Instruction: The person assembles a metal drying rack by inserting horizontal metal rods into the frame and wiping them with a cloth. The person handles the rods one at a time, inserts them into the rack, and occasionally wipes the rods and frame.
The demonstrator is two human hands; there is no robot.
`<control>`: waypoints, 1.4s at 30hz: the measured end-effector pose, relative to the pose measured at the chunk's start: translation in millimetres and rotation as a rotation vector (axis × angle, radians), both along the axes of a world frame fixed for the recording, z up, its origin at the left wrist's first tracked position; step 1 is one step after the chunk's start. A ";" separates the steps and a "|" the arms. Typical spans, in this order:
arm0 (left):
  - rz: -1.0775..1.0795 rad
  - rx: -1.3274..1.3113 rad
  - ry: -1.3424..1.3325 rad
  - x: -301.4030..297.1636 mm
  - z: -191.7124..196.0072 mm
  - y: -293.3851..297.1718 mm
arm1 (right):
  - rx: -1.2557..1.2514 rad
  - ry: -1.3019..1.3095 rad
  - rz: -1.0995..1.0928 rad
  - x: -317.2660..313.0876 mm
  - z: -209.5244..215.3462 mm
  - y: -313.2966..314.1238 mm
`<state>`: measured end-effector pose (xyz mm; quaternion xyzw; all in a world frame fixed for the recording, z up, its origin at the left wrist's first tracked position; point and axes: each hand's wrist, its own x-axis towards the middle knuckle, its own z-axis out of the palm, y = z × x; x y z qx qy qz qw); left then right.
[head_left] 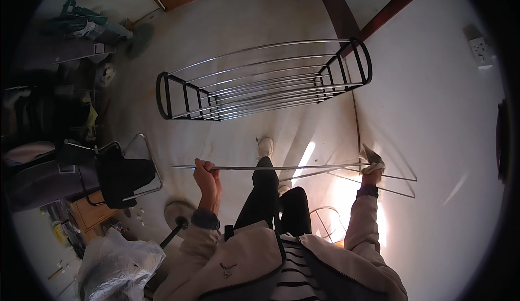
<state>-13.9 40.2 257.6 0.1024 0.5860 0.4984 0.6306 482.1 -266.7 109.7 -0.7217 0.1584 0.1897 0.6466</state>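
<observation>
A long thin metal rod (292, 167) runs level across in front of my body. Near its left end, my left hand (207, 175) is closed around it, with a short tip sticking out beyond. At the other end my right hand (372, 170) is closed on a pale cloth (370, 156), which wraps over the rod there. Ahead stands a tiered shoe rack (265, 92) with shiny metal bars and black end frames; neither hand touches it.
On the left are a black folding chair (127, 174), a round-based stand (180, 214) and a plastic bag (119, 263). A green fan (141, 41) stands at the far left. A white wall (433, 111) with a socket (480, 51) rises on the right. Thin metal legs (398, 187) show beside my right hand.
</observation>
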 end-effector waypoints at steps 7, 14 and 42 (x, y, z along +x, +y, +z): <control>-0.043 0.084 -0.228 54.1 -113.1 18.0 | 0.238 0.421 0.285 -8.9 -51.3 4.2; -0.171 0.080 -0.419 130.4 -189.0 29.4 | 0.356 0.535 0.629 -95.7 -93.5 101.9; -0.219 0.460 -0.429 166.4 -265.6 21.4 | 0.734 0.214 0.383 -71.7 -176.6 141.3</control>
